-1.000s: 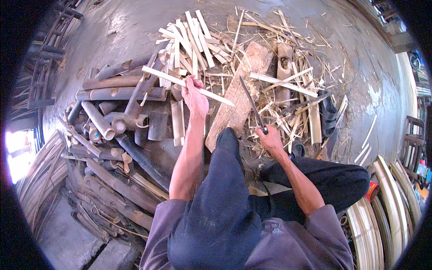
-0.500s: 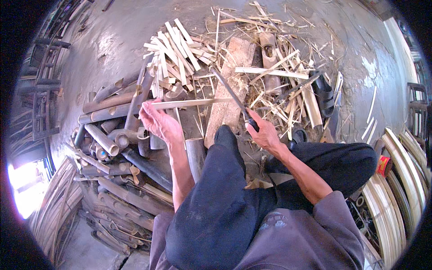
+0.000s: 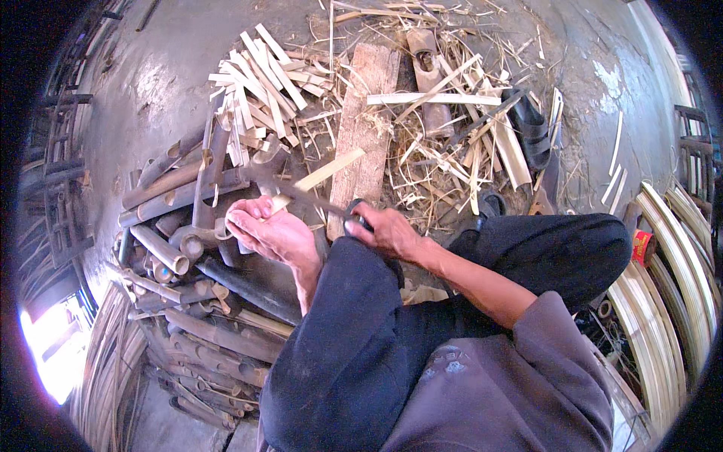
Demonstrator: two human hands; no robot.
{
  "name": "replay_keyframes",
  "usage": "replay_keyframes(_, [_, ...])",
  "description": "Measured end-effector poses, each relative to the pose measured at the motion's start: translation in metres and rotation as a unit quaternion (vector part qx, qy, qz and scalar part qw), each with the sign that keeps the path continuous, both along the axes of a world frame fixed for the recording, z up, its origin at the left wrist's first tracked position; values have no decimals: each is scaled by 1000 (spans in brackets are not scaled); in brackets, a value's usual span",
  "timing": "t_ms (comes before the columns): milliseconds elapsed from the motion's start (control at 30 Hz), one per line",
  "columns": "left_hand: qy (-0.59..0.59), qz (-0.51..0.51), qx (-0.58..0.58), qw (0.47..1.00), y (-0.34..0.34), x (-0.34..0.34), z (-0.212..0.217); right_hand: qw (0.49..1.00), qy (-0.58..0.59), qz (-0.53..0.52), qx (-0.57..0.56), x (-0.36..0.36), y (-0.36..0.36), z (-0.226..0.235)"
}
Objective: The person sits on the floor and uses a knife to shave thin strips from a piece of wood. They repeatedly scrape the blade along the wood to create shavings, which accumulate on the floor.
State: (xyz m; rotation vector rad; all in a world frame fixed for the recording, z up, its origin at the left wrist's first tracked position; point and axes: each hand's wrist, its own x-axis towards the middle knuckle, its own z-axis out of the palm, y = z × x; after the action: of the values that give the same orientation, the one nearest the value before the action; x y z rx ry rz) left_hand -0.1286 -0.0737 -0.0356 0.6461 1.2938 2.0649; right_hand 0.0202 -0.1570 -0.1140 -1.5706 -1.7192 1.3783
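1. Grey, scuffed floor (image 3: pixel 177 49) spreads around us, with a stack of dark bamboo tubes (image 3: pixel 158 250) at our left and long, pale splints (image 3: pixel 654 324) at our far right.
2. Our left hand (image 3: pixel 275 235) has its fingers closed round the near end of a pale strip (image 3: pixel 329 169), palm turned partly up. The strip slants away from us, its far end showing over the long wooden board (image 3: pixel 363 120).
3. Our right hand (image 3: pixel 388 232) has its fingers wrapped about the dark handle of a knife (image 3: pixel 320 203). The blade, blurred, crosses the strip near our left hand; we cannot tell whether it bites into the wood.
4. As for what is done, we count a fair share: a loose heap of pale strips (image 3: pixel 263 81) lies beyond our left hand, cut to roughly similar lengths, and thin shavings (image 3: pixel 425 169) litter the floor to the right of the board.
5. What is left is harder to judge. The strip between our hands seems to be mid-work, since the blade lies across it. Many bamboo tubes remain whole, though we cannot tell whether they belong to this same job.
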Motion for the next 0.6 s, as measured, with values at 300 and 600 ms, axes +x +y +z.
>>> replay_keyframes(300, [76,-34,34,996,1,21,-3,996,10,-79,-35,20,3,-1])
replay_keyframes(600, [49,-75,34,995,19,-1,-10,973,-171,-129,-85,74,-7,-77])
